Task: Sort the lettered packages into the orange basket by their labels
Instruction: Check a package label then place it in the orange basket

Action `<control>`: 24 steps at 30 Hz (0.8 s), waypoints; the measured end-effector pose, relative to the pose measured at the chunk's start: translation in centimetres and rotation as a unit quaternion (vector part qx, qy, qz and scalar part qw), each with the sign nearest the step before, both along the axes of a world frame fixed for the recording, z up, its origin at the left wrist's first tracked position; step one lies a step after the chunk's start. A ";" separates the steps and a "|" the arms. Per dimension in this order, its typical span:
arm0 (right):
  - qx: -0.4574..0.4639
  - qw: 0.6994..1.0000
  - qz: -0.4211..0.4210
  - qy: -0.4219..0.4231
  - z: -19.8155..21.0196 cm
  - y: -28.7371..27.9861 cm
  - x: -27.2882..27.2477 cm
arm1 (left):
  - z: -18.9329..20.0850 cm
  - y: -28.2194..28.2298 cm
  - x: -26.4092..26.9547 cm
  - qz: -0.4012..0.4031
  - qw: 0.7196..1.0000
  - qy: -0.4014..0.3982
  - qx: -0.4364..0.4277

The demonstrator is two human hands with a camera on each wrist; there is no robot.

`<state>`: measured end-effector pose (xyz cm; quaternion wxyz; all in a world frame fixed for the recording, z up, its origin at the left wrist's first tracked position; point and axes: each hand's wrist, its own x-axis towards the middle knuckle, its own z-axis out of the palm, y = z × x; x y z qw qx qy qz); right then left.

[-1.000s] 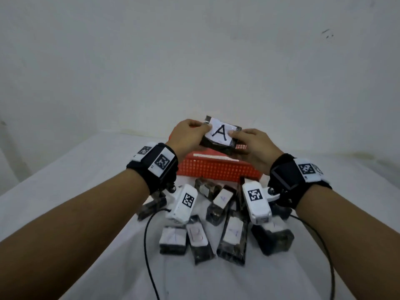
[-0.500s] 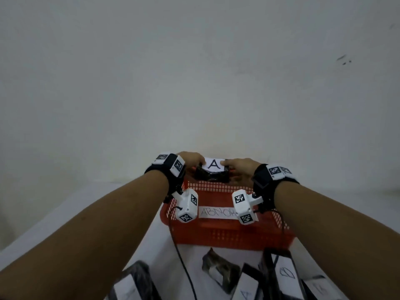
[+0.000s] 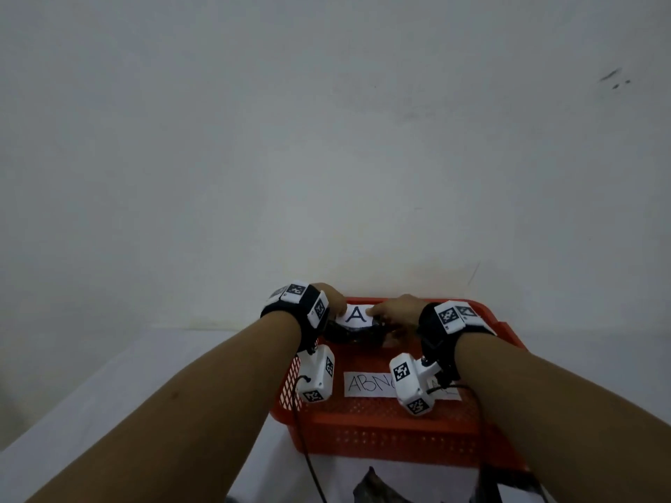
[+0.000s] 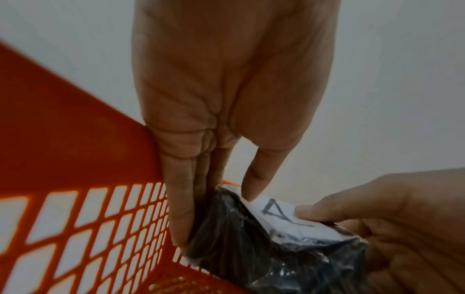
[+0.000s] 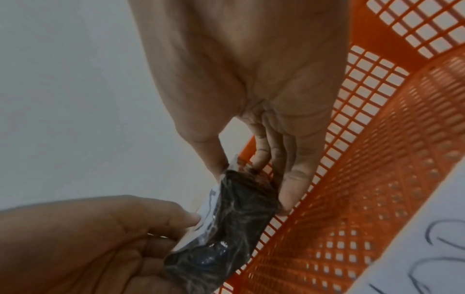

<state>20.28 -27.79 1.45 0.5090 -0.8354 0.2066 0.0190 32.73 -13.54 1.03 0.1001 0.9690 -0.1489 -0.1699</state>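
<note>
A dark plastic-wrapped package with a white "A" label [image 3: 356, 316] hangs inside the far part of the orange basket [image 3: 399, 430]. My left hand [image 3: 332, 301] pinches its left end, thumb on the label and fingers below. My right hand [image 3: 394, 310] pinches its right end the same way. In the left wrist view the package [image 4: 251, 238] sits beside the basket's slotted wall [image 4: 88, 228]. The right wrist view shows the package [image 5: 231, 218] near the far wall of the basket [image 5: 365, 179]. A paper sign [image 3: 366, 384] reading "ABN..." lies on the basket's floor.
Another dark package [image 3: 377, 491] lies on the white table in front of the basket, at the bottom edge of the head view. Black cables [image 3: 308, 462] run down from my wrist cameras. A pale wall [image 3: 326, 139] rises right behind the basket.
Both hands have carried the "A" package forward from above the pile and lowered it into the far part of the basket. The head view has tilted up, hiding most loose packages.
</note>
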 end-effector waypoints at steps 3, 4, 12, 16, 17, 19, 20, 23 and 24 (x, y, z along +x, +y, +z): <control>0.004 1.000 -0.012 0.004 -1.1 0.2 0.1 | -4.5 -1.4 6.0 0.024 0.995 -0.054 0.078; 0.007 1.000 -0.017 0.010 -1.5 0.2 0.1 | -3.1 -0.9 3.2 0.053 0.997 -0.055 0.017; 0.035 0.999 -0.008 0.007 -3.1 0.4 0.5 | 0.0 0.6 -4.0 0.014 0.996 -0.086 0.008; 0.045 0.999 -0.014 -0.008 -3.4 0.4 0.6 | 0.5 1.0 -6.4 -0.045 0.991 -0.120 0.042; 0.049 0.999 -0.015 -0.008 -3.4 0.4 0.6 | 0.5 1.0 -6.5 -0.044 0.990 -0.128 0.043; 0.060 0.998 -0.013 -0.007 -3.4 0.3 0.5 | 0.3 0.6 -5.9 -0.015 0.990 -0.133 0.034; 0.064 0.998 -0.012 -0.003 -3.3 0.3 0.3 | 0.1 0.2 -5.0 -0.004 0.990 -0.134 0.035; 0.066 0.998 -0.007 0.002 -3.1 0.4 0.1 | -1.6 -0.2 -2.2 0.007 0.992 -0.125 0.035; 0.067 0.998 -0.007 0.003 -3.1 0.4 0.1 | -1.1 -0.2 -2.8 0.006 0.992 -0.124 0.037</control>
